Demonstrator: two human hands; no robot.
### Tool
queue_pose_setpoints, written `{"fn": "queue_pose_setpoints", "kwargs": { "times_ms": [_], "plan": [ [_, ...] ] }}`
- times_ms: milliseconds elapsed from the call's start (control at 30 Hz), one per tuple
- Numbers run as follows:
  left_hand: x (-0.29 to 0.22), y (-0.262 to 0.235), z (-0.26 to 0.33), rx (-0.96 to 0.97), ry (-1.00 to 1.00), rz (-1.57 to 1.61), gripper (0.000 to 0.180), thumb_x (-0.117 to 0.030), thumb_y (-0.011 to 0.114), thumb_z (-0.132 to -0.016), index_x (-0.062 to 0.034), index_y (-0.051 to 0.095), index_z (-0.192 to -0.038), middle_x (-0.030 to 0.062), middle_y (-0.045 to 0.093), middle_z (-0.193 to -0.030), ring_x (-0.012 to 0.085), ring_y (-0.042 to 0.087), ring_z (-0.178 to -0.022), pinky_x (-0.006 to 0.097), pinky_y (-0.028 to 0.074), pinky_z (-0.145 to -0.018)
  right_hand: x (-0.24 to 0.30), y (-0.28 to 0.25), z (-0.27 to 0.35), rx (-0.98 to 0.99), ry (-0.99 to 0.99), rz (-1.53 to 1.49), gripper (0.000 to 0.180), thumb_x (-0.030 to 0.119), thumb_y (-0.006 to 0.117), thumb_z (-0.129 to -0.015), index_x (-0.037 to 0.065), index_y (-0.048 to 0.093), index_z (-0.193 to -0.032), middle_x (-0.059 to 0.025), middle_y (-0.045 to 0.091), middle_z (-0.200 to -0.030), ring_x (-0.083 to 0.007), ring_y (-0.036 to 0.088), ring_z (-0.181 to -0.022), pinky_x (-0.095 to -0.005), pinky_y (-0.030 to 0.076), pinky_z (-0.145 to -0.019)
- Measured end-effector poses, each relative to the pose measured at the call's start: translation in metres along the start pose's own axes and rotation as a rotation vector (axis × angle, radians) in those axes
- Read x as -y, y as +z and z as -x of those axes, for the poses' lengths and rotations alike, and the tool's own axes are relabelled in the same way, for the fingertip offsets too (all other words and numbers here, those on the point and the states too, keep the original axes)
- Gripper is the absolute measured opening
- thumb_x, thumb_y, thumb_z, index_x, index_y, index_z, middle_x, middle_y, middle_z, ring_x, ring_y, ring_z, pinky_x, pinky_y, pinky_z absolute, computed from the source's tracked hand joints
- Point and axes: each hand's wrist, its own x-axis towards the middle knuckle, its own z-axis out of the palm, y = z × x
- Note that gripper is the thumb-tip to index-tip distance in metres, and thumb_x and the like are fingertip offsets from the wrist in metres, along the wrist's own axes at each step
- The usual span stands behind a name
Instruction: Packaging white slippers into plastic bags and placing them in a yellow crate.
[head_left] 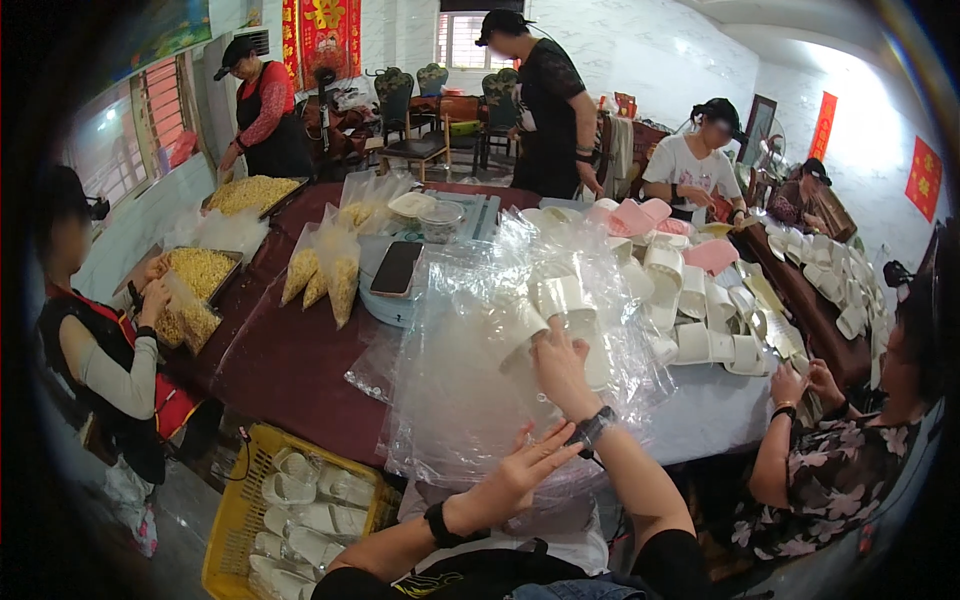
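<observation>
My right hand (562, 368) reaches into a large clear plastic bag (470, 360) and grips a pair of white slippers (555, 300) inside it. My left hand (522, 468) is spread open against the lower outside of the bag, fingers apart. Both wrists carry black bands. The bag stands upright on the table edge in front of me and blurs what lies behind it.
More white and pink slippers (700, 300) pile on the table to the right. A yellow crate (290, 510) of white slippers sits on the floor at lower left. Bags and trays of yellow snack food (325, 270) lie left, beside a phone (396, 268). Several people work around the table.
</observation>
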Motion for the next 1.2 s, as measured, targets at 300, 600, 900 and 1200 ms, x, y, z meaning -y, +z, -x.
{"fn": "queue_pose_setpoints", "kwargs": {
  "times_ms": [300, 600, 900, 1200],
  "plan": [
    [0.035, -0.017, 0.030, -0.285, -0.558, 0.288, 0.029, -0.017, 0.069, -0.096, -0.0008, 0.059, -0.118, 0.0145, 0.065, -0.107, 0.0217, 0.068, -0.092, 0.034, 0.056, -0.074, -0.017, -0.028, 0.050, 0.267, -0.106, -0.102, 0.043, 0.023, 0.062, -0.096, 0.018, 0.057, -0.139, -0.0248, 0.023, -0.163, -0.0513, 0.039, -0.138, -0.0552, 0.039, -0.110],
    [0.061, -0.037, 0.018, -0.125, -1.096, 0.547, 0.042, -0.028, 0.066, -0.100, 0.0043, 0.046, -0.118, 0.0147, 0.066, -0.079, 0.0220, 0.070, -0.058, 0.030, 0.056, -0.047, -0.047, -0.162, 0.178, 0.546, -0.204, -0.176, 0.039, 0.011, 0.069, -0.091, 0.011, 0.065, -0.131, -0.0137, 0.060, -0.134, -0.0359, 0.061, -0.120, -0.0464, 0.051, -0.098],
    [0.050, -0.034, 0.020, -0.089, -1.013, 0.370, 0.067, -0.038, 0.075, -0.093, 0.0053, 0.036, -0.126, 0.0170, 0.067, -0.075, 0.0222, 0.071, -0.058, 0.030, 0.056, -0.048, -0.063, -0.145, 0.121, 0.037, 0.142, -0.446, 0.045, 0.024, 0.072, -0.094, -0.001, 0.061, -0.130, -0.0163, 0.069, -0.114, -0.0247, 0.067, -0.097, -0.0344, 0.053, -0.083],
    [0.043, -0.036, 0.027, -0.012, -1.305, 0.732, 0.041, -0.032, 0.074, -0.094, 0.0059, 0.061, -0.101, 0.0148, 0.068, -0.079, 0.0197, 0.071, -0.060, 0.025, 0.052, -0.048, -0.116, -0.096, 0.087, 0.273, 0.163, -0.505, 0.075, 0.016, 0.086, -0.077, 0.001, 0.052, -0.141, -0.0118, 0.069, -0.118, -0.0179, 0.068, -0.084, -0.0308, 0.054, -0.071]
  ]
}}
